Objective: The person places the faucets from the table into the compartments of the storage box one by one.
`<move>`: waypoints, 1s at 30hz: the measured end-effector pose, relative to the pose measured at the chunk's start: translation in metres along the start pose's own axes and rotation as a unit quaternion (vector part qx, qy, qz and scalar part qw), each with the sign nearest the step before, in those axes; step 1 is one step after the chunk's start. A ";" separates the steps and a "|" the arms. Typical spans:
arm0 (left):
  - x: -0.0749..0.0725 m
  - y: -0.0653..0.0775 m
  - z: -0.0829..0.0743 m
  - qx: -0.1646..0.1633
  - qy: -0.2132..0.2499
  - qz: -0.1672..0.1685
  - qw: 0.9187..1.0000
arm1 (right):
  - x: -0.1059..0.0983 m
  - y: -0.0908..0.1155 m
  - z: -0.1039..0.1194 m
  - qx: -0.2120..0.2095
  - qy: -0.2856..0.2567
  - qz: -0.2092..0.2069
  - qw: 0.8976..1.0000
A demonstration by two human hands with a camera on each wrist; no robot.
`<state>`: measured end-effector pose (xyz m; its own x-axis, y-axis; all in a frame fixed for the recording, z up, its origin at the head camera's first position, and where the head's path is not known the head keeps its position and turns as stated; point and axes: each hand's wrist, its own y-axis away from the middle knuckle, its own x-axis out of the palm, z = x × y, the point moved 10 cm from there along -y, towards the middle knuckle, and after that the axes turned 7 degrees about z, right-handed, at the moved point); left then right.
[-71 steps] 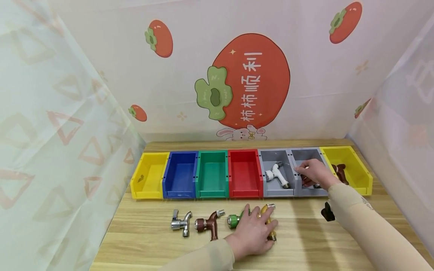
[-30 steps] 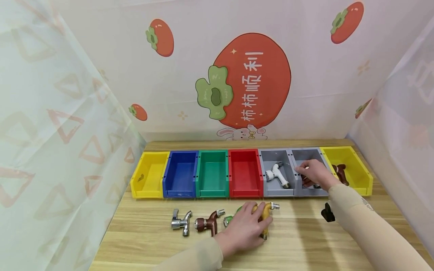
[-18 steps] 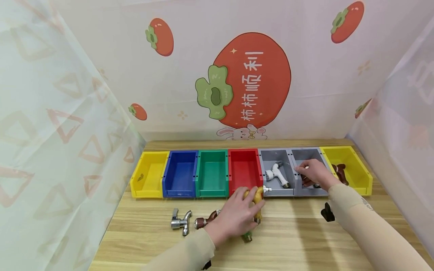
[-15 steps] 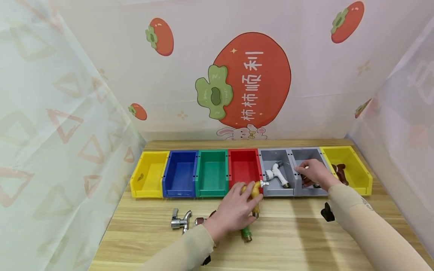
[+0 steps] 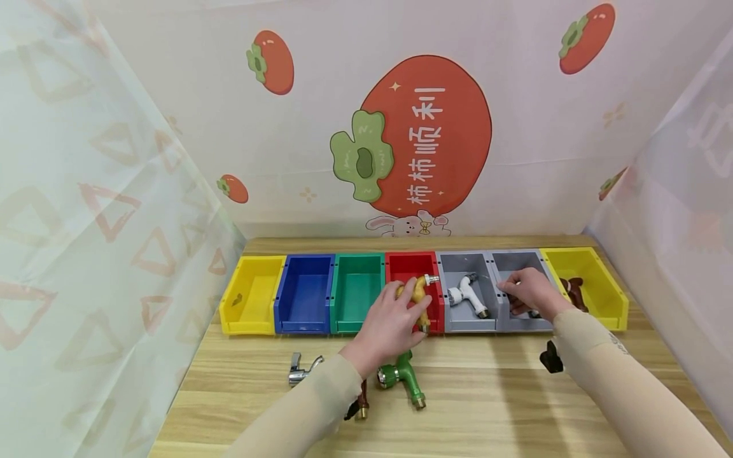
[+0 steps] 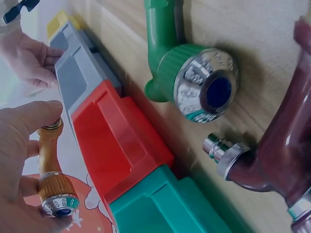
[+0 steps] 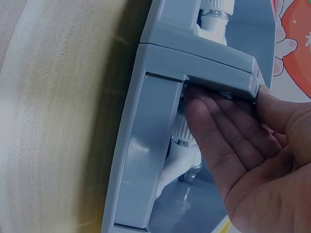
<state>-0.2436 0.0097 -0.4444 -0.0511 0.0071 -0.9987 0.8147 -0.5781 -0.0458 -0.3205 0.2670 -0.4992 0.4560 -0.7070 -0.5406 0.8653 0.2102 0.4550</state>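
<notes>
My left hand [image 5: 386, 321] grips a yellow tap [image 5: 422, 304] over the red bin [image 5: 411, 262]. In the left wrist view, thumb and fingers hold the yellow tap [image 6: 48, 150] at its two ends. My right hand [image 5: 532, 292] pinches the wall between two grey bins, thumb on the wall's edge and fingers inside the right bin. The right wrist view shows a white tap [image 7: 182, 158] lying beside those fingers. Another white tap [image 5: 471, 298] lies in the left grey bin. A green tap [image 5: 405, 376] rests on the table below my left hand.
A chrome tap [image 5: 299, 374] and a brown tap [image 5: 363, 407], both partly hidden by my left arm, lie on the table. Yellow [image 5: 254, 327], blue [image 5: 303, 328] and green [image 5: 357, 327] bins line the left. Another brown tap [image 5: 574, 294] sits in the right yellow bin [image 5: 615, 312].
My left hand has taken hold of the yellow tap, lifted it off the table and carried it left and away to the red bin, uncovering the green tap. My right hand has stayed put.
</notes>
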 end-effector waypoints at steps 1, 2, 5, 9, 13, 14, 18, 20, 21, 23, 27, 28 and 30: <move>0.000 -0.002 0.002 -0.004 0.003 0.005 1.000 | 0.000 0.000 0.000 0.000 -0.002 0.001 1.000; 0.001 -0.003 0.003 -0.007 0.004 0.010 1.000 | 0.000 0.000 0.001 0.000 -0.004 0.003 1.000; 0.003 -0.008 0.007 -0.018 0.011 0.025 0.999 | 0.000 0.001 0.001 0.002 -0.018 0.009 1.000; 0.005 -0.013 0.011 -0.029 0.020 0.039 0.999 | -0.001 0.001 0.000 0.006 -0.038 0.019 0.999; 0.006 -0.016 0.015 -0.039 0.018 0.044 0.998 | -0.001 -0.001 -0.003 0.013 -0.051 0.028 0.998; 0.006 -0.017 0.016 -0.041 0.017 0.044 0.998 | -0.001 -0.002 -0.004 0.014 -0.052 0.031 0.998; 0.008 -0.022 0.020 -0.048 0.009 0.047 0.998 | 0.000 -0.003 -0.005 0.018 -0.058 0.036 0.998; 0.010 -0.025 0.021 -0.050 0.008 0.048 0.998 | 0.000 -0.002 -0.005 0.020 -0.058 0.036 0.997; 0.011 -0.027 0.021 -0.051 0.008 0.048 0.998 | -0.001 -0.002 -0.005 0.021 -0.058 0.034 0.997; 0.013 -0.029 0.021 -0.053 0.008 0.049 0.997 | 0.000 -0.002 -0.004 0.021 -0.056 0.033 0.998; 0.017 -0.034 0.022 -0.056 0.011 0.055 0.997 | 0.000 -0.001 -0.003 0.022 -0.052 0.031 0.998; 0.018 -0.035 0.022 -0.057 0.011 0.058 0.997 | 0.000 -0.001 -0.003 0.022 -0.051 0.031 0.998; 0.020 -0.036 0.022 -0.058 0.013 0.062 0.996 | -0.001 -0.001 -0.004 0.022 -0.050 0.030 0.998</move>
<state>-0.2871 0.0129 -0.4626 0.0673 -0.0361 -0.9971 0.8756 -0.4770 0.0764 -0.3209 0.2697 -0.5016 0.4817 -0.7579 -0.4399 0.8261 0.2252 0.5166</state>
